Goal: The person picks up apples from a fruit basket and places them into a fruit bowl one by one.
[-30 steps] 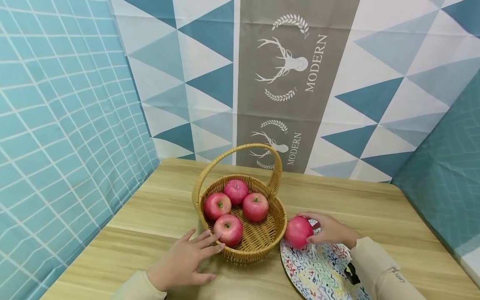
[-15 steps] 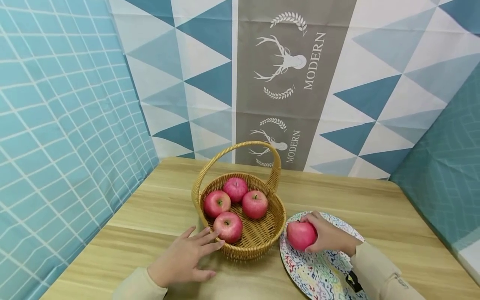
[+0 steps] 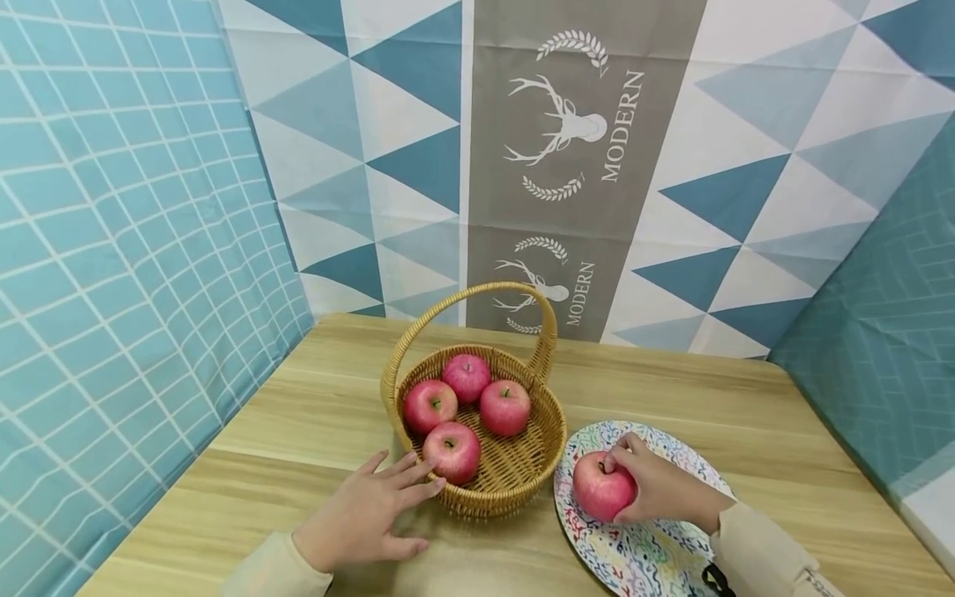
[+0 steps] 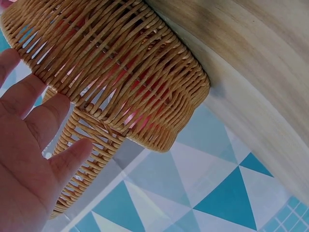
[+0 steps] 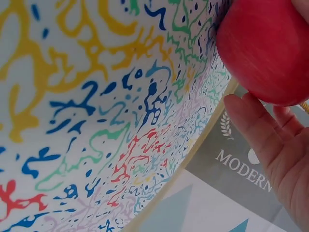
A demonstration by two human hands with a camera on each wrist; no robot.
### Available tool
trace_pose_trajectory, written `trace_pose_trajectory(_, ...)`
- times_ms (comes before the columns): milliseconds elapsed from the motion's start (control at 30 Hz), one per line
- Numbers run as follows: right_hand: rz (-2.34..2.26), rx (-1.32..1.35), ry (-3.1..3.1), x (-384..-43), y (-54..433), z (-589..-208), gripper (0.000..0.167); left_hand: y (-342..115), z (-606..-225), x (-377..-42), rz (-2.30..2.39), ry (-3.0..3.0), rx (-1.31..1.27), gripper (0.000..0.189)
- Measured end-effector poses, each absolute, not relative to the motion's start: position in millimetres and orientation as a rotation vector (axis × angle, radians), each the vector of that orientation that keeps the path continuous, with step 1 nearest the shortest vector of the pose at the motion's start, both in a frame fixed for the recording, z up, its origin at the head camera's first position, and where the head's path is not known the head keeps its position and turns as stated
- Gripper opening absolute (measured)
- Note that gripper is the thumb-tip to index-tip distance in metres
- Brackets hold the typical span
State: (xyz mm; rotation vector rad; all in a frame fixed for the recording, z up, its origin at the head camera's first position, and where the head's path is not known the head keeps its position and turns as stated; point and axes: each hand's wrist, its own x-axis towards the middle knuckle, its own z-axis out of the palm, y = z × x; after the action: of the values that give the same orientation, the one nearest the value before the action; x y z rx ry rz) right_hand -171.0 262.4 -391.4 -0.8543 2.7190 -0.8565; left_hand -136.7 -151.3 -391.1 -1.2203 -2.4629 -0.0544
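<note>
My right hand point(image 3: 664, 487) grips a red apple point(image 3: 603, 489) over the left part of a round flat board point(image 3: 656, 547) covered in colourful squiggles. In the right wrist view, the apple point(image 5: 268, 53) is close to the patterned surface, with fingers against its side. A round wicker basket point(image 3: 515, 497) with a tall arched handle stands left of the board, several red apples point(image 3: 453, 453) inside it. My left hand point(image 3: 366, 510) has its fingers spread, their tips at the basket's near left rim. The left wrist view has those fingertips along the woven rim point(image 4: 53, 87).
All this stands on a wood-grain table point(image 3: 298, 414). Behind it hangs a cloth point(image 3: 552, 166) with triangles and deer heads; blue tile-patterned sheeting point(image 3: 149, 249) covers the left side and teal sheeting point(image 3: 880, 348) the right. A small black item point(image 3: 718, 579) lies by the right sleeve.
My right hand has moved the apple from beside the basket's right rim rightward and nearer to me, over the board. The apple now tilts with its stem showing. The left hand stays put.
</note>
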Motion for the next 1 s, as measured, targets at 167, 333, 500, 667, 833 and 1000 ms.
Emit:
trace_pose_trajectory(167,-0.809,-0.867,2.720,-166.1,263.7,-387.7,0.042,-151.8,-391.1,-136.7,-0.071,-2.477,-1.227,0.058)
trace_pose_trajectory(333,-0.793,-0.888,2.700,-162.8,263.4,-381.6,0.038,-151.9,-391.4,-136.8,-0.083,-2.485,-1.221,0.058)
trace_pose_trajectory(500,-0.811,-0.884,2.678,-164.6,261.2,-372.1,0.045,-152.2,-391.8,-137.5,-0.082,-2.472,-1.222,0.058)
trace_pose_trajectory(667,-0.854,-0.844,2.741,-167.7,258.4,-359.2,0.056,-151.9,-390.8,-135.9,-0.092,-2.496,-1.233,0.057)
trace_pose_trajectory(833,-0.903,-0.846,2.789,-173.0,252.1,-346.1,0.068,-152.1,-390.5,-134.3,-0.099,-2.511,-1.238,0.056)
trace_pose_trajectory(1000,-0.881,-0.865,2.809,-177.0,243.3,-336.0,0.074,-152.4,-390.9,-134.9,-0.098,-2.519,-1.230,0.057)
